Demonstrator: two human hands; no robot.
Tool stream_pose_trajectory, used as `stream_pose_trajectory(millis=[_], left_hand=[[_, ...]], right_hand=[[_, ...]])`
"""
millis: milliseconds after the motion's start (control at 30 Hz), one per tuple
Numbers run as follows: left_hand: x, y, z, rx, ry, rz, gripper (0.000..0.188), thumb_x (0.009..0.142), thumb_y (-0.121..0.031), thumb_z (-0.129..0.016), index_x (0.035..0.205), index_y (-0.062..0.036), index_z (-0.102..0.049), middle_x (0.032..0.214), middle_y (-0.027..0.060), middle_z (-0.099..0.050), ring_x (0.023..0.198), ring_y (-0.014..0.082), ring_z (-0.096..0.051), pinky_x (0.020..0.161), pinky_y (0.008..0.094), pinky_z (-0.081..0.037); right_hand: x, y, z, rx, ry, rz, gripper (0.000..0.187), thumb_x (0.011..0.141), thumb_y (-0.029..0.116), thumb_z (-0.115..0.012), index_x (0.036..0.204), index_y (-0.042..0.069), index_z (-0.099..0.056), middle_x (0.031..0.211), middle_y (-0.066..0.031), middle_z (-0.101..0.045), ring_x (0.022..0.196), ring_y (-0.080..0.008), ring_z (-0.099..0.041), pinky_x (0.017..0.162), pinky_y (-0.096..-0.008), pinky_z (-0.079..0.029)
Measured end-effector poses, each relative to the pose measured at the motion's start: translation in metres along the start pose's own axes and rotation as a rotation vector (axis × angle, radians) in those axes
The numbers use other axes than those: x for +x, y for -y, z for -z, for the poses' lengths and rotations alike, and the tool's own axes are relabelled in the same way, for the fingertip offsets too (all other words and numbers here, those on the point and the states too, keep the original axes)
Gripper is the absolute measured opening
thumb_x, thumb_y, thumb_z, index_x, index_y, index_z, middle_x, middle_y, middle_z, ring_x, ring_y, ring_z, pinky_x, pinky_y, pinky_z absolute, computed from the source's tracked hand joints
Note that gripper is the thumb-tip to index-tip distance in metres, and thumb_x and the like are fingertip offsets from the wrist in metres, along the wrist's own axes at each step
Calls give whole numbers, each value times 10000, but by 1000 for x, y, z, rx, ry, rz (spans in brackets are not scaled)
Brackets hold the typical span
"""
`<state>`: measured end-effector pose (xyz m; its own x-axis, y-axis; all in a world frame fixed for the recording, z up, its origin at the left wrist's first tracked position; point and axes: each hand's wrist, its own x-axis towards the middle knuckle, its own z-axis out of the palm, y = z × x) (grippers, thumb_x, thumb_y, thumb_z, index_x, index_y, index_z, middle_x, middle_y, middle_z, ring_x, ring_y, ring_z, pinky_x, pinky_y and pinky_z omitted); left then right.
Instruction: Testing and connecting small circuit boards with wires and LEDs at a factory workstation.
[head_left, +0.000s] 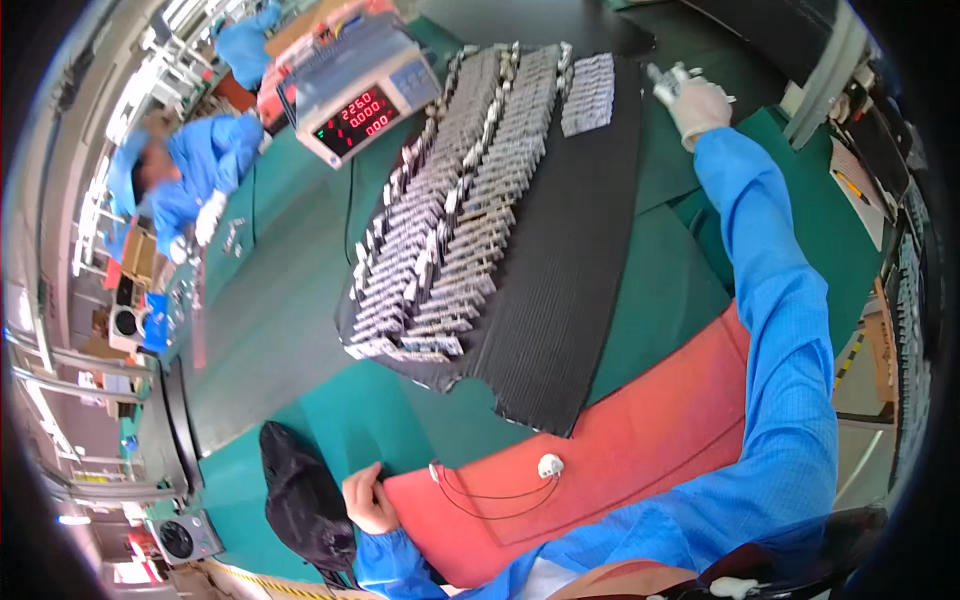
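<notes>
Green tabletop (655, 265) carries small parts (500, 190) at twelve o'clock. My left fingers (360, 482) curl by the red mat (620, 430) at seven; gloved right fingers (680, 86) between one and two. Whether either grips, I can't tell.

A blue coat (640, 535) is creasing into loose folds, its right sleeve (790, 335) showing a fine grid pattern; a white glove (702, 112) is covering the right hand (693, 103), meeting the sleeve's edge, while a matching left sleeve (392, 563) is ending at a bare left hand (370, 502)
</notes>
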<state>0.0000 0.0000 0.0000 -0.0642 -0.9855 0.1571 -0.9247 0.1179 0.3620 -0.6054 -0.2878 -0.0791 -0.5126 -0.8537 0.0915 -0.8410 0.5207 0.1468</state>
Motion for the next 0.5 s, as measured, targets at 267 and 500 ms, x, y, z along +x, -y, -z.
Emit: stream_pose_trajectory(millis=[267, 500], left_hand=[[66, -2, 3, -66, 98, -107, 328, 621, 138, -511, 858, -25, -667, 809, 125, -598, 755, 289, -568, 673, 356, -466], [105, 9, -56, -220, 131, -235, 286, 659, 118, -509, 856, -30, -653, 821, 130, -605, 779, 300, -577, 698, 361, -469]], right_hand=[[-44, -76, 63, 1547, -425, -276, 480, 899, 404, -519, 1170, 12, -586, 906, -40, -632, 730, -117, -566, 668, -232, -436], [-164, 16, 137, 867, -137, 755, 455, 766, 224, -613, 1168, 19, -557, 1108, -115, -593, 1037, -284, -559, 904, -388, -435]])
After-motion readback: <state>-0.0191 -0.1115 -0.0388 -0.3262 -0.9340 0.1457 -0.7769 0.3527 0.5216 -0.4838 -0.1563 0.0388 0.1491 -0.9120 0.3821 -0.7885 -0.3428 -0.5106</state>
